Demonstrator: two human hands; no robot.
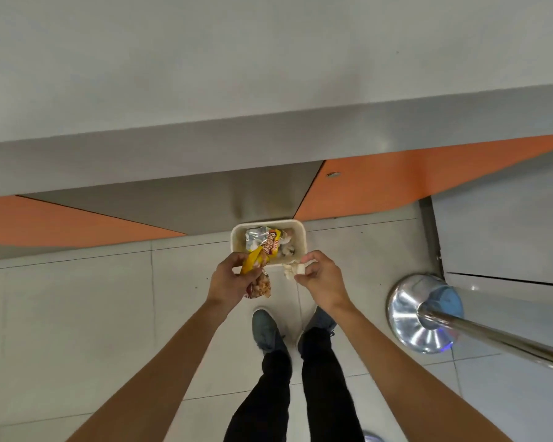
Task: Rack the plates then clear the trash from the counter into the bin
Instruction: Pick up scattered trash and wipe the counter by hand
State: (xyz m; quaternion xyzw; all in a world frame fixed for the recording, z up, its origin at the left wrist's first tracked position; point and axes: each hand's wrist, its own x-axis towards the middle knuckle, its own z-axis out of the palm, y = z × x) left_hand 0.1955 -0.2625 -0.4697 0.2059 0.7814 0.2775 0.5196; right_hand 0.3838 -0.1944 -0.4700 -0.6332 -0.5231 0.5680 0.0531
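Yellow wrapper [252, 262] in L hand [232, 280], tissue [291, 270] in R hand [320, 276], at bin [236, 241] rim.

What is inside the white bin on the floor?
The bin holds a silver-and-yellow snack wrapper and pale crumpled scraps. They cover its bottom; the packet in the left hand hides part of its near rim.

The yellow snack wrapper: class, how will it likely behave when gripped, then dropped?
Probably floppy: the snack wrapper crumples and droops below the left hand gripping it. Likely light, thin glossy film, so it may flutter rather than drop straight into the bin.
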